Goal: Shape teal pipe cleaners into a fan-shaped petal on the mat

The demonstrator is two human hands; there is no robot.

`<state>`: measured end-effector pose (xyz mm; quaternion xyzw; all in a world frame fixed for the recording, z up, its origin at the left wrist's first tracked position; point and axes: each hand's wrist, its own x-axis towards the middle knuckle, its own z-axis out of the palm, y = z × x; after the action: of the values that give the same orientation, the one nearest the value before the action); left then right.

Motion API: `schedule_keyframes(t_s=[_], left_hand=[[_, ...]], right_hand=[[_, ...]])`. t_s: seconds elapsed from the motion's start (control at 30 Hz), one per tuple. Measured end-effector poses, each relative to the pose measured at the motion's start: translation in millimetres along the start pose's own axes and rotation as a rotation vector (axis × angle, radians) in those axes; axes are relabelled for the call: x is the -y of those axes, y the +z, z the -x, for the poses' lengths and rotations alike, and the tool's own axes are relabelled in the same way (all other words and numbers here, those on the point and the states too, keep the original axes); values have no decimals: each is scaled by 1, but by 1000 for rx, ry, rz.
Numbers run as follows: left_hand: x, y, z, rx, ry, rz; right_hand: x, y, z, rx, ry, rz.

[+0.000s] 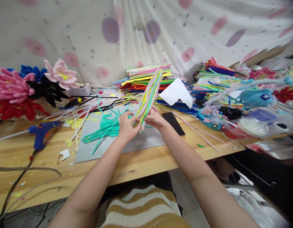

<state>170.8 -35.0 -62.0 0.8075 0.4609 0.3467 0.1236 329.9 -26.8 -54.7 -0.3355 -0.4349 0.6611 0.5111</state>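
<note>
Both my hands grip the lower end of a bundle of pastel pipe cleaners (149,93), yellow, pink and green, which slants up and away to the right. My left hand (126,126) is closed round the bundle from the left. Closed on it from the right is my right hand (155,119). Just left of my hands, a pile of teal pipe cleaners (104,128) lies on a grey cutting mat (146,141). A black phone (173,123) lies flat right of my right hand.
A blue glue gun (41,134) lies at the left on the wooden table (22,177), its cord trailing forward. Pipe-cleaner flowers (16,90) stand at the back left. Stacks of coloured pipe cleaners (148,77), a white paper sheet (176,92) and craft clutter (243,101) fill the back and right.
</note>
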Motion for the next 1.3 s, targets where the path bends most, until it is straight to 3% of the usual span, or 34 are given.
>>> schedule_keyframes(t_s=[0.3,0.67,0.83,0.93,1.03,1.13,1.3], left_hand=[[1,7,-1,24,-48,8],[19,8,-5,47,-451,525],[8,-1,-3,-71,-349,352],[10,-17,0,-38,-230,255],[37,-44,10,22,-164,163],[88,-77,28,108,-148,73],[174,-126,60,103,-256,-172]], right_hand=[[-8,-5,-2,-101,-13,6],[-10,-15,-6,-236,-102,-42],[1,-22,-11,-363,-176,-137],[8,-38,-12,-437,-199,-150],[12,-57,-10,-489,-216,-101],[13,-74,-7,-512,-236,-36],[20,-85,-6,-534,-289,-19]])
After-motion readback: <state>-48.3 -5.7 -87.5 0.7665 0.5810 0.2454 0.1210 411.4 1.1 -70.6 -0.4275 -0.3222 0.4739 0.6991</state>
